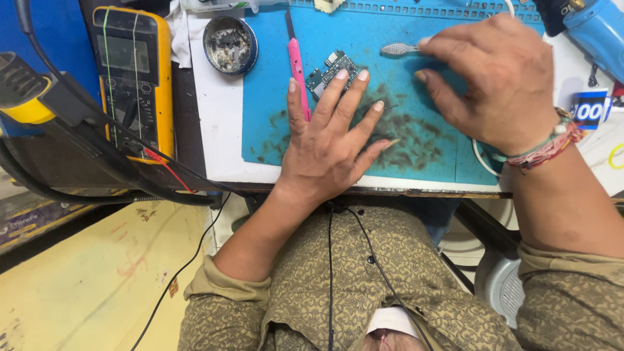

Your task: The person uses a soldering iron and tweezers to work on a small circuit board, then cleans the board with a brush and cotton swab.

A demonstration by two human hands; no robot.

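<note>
My left hand lies flat on the blue work mat, fingers spread, with two fingertips touching a small green circuit board. A pink tool lies on the mat just left of the board, beside my left forefinger. My right hand hovers over the mat's right side, its fingertips at the end of a small grey brush; whether they pinch it is unclear. A beaded bracelet sits on my right wrist. Dark smudges stain the mat between my hands.
A yellow multimeter with a red lead lies at the left. A round metal tin of grey residue stands by the mat's far left corner. A black and yellow tool and cables hang off the bench's left edge. A blue device is at top right.
</note>
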